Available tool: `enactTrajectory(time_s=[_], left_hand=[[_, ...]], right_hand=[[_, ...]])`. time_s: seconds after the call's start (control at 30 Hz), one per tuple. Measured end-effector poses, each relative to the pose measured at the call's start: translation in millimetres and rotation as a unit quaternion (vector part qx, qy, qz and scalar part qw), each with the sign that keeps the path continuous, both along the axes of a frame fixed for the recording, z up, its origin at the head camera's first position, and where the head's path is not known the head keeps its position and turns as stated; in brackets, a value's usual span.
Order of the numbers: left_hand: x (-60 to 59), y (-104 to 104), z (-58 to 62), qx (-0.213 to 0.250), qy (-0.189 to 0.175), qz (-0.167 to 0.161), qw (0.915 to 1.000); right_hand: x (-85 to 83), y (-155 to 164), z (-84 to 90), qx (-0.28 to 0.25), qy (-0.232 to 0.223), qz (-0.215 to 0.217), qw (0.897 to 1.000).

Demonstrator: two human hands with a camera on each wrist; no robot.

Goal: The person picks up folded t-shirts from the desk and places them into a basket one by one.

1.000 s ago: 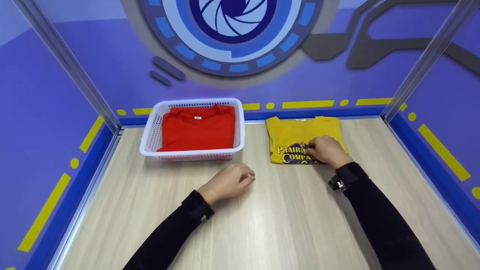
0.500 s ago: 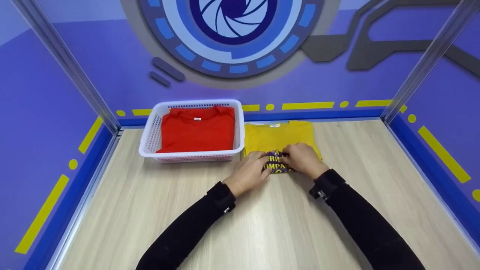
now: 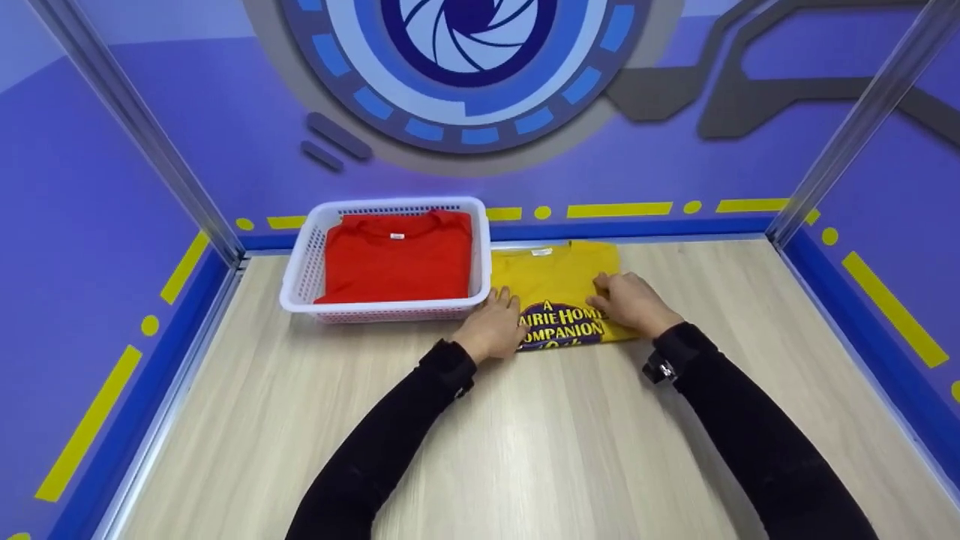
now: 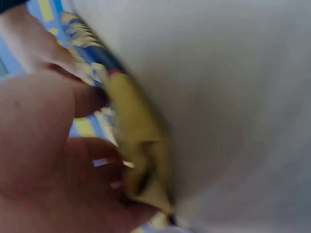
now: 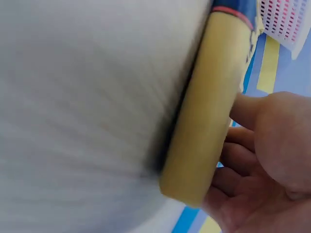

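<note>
Yellow cotton lies folded on the pale wood-grain worktop (image 3: 525,450): a yellow T-shirt (image 3: 559,281) with a purple and gold print reading "A Prairie Home Companion", resting just to the right of a white basket (image 3: 300,270) and touching or nearly touching its right wall. The shirt's collar, with a small white label, points toward the back wall.

Both hands rest on the shirt. The left hand (image 3: 495,326) lies at its near left corner, next to the basket's front right corner; in the head view its fingers reach onto the cloth, and the left wrist view shows the fingers (image 4: 92,99) curled around the shirt's folded edge (image 4: 141,150), thumb side under the fabric. The right hand (image 3: 630,300) sits on the shirt's right edge with its fingers stretched over the cloth; the right wrist view shows those fingers (image 5: 243,160) hooked around the thick folded edge (image 5: 209,111), gripping it.

Inside the basket lies a folded red T-shirt (image 3: 397,259), collar also toward the back. Black sleeves (image 3: 390,442) cover both forearms. Purple walls with yellow and blue stripes enclose the worktop.
</note>
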State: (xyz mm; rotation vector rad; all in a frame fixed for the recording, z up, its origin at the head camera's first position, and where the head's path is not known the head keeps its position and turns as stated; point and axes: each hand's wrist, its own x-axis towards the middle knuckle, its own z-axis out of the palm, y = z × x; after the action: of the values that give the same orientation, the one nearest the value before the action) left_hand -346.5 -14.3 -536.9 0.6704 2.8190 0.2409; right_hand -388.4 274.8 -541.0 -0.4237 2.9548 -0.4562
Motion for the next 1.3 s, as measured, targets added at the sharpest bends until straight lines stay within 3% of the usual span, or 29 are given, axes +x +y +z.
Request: enactTrajectory(time_s=[0.13,0.3,0.63,0.83,1.1,1.3], left_hand=[[-1.3,-5.7,0.8,-0.033,0.001,-0.017,0.9993],[8.5,-6.6,4.6,-0.075,0.029,-0.048,0.9956],[57.6,-24.6,-4.4,-0.084,0.104,-0.093,0.9867],[88.0,-31.6,-8.7,-0.082,0.128,-0.119,0.9812],[110.6,-35.9,-4.1,-0.089,0.143,-0.135,0.9765],[122.7,-37.7,-3.3,-0.095,0.16,-0.146,0.9716]], right_hand=[[5.5,-1.0,0.0,0.003,-0.002,0.01,1.0],[21.5,-1.3,3.4,0.016,-0.003,0.012,1.0],[72.9,-6.5,4.0,0.019,0.023,0.033,0.999],[106.4,-7.7,0.1,0.02,0.039,0.035,0.998],[130.4,-17.5,8.7,0.059,0.038,0.057,0.996],[143.7,-21.9,11.4,0.06,0.033,0.062,0.996]])
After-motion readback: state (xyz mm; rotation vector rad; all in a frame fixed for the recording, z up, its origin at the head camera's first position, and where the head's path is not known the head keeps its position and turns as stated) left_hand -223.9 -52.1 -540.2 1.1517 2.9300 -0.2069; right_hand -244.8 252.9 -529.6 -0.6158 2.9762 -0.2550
